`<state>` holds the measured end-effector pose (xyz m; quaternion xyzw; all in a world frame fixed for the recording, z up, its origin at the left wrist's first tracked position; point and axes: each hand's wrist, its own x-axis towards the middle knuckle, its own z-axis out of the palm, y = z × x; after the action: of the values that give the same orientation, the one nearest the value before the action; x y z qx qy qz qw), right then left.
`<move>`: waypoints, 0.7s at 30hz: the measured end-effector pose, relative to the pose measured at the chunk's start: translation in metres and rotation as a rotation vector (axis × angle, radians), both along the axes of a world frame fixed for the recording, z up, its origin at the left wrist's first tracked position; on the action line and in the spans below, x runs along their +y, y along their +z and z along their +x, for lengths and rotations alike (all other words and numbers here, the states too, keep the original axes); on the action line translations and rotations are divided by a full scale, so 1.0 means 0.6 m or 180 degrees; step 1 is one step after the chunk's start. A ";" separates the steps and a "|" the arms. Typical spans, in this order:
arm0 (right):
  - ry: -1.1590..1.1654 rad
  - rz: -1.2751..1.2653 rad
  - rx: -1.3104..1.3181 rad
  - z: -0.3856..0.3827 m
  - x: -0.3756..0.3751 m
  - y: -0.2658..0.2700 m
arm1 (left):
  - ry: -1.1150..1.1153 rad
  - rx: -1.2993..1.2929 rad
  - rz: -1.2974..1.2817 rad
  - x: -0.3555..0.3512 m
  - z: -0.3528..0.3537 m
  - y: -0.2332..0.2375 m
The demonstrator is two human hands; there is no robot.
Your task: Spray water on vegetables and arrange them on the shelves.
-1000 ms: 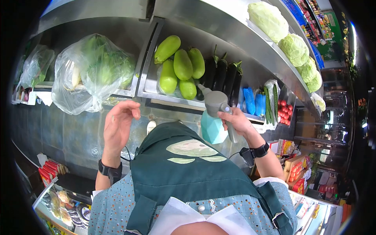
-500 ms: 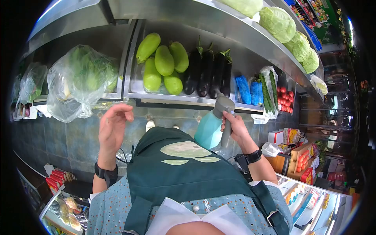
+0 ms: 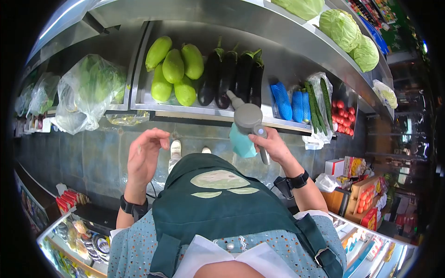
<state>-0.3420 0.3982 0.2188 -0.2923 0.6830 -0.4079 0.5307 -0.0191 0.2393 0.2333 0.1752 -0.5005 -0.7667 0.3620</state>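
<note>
Two bare hands of yours reach out in front of the dark green apron (image 3: pixel 222 213), the left and the right well apart. Your left grip (image 3: pixel 145 158) is released: it hangs over the floor (image 3: pixel 102 150), fingers loosely curved, with nothing in it. Your right grip (image 3: pixel 272 145) is clenched around the grey handle of the spray bottle (image 3: pixel 242 140). The bottle is off to the right of your left grip, between you and the metal counter (image 3: pixel 285 60), its teal body below the grey head and its nozzle pointing toward the eggplants (image 3: pixel 227 78). Whether the nozzle touches them, you cannot tell.

Two white shoes (image 3: pixel 175 148) show on the floor past the apron. Beyond them, four dark eggplants lie side by side on the counter, just beside five pale green gourds (image 3: pixel 173 66) on their left. To the right of the eggplants come blue-netted packs (image 3: pixel 281 101), then cucumbers (image 3: pixel 314 109), partly in clear plastic, then red tomatoes (image 3: pixel 344 116). A clear plastic bag (image 3: pixel 85 95) of leafy greens sits left of the gourds. Above, cabbages (image 3: pixel 340 28) rest along a metal shelf (image 3: pixel 259 21).
</note>
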 end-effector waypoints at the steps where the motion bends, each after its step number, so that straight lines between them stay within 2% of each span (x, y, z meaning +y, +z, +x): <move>1: 0.0056 -0.0003 -0.0015 -0.009 0.006 -0.007 | 0.0056 -0.0015 -0.0003 0.015 -0.002 0.002; 4: 0.0604 0.0232 -0.0179 -0.028 0.021 -0.029 | 0.0313 -0.0132 -0.0074 0.058 0.000 0.007; 7: 0.0051 0.0363 -0.0532 -0.024 0.048 -0.049 | 0.0543 -0.0307 -0.0049 0.096 0.021 0.005; 8: 0.0085 0.0369 -0.0547 -0.025 0.061 -0.056 | 0.0614 -0.0347 -0.0048 0.105 0.027 0.003; 10: -0.0636 0.0471 -0.0699 -0.025 0.085 -0.063 | 0.0697 -0.0381 -0.0056 0.119 0.033 0.000; 11: -0.0624 0.0466 -0.0696 -0.025 0.094 -0.068 | 0.0743 -0.0379 -0.0021 0.125 0.034 -0.001; 13: -0.1249 0.0435 -0.0770 -0.025 0.106 -0.077 | 0.0785 -0.0368 0.0012 0.130 0.035 0.001; 21: -0.1031 0.0136 -0.0474 0.017 0.093 -0.077 | 0.0530 -0.0347 -0.0042 0.131 0.060 0.009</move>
<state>-0.3317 0.4542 0.1723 -0.1361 0.6885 -0.4940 0.5132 0.0167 0.3179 0.2386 0.2553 -0.5082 -0.7200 0.3978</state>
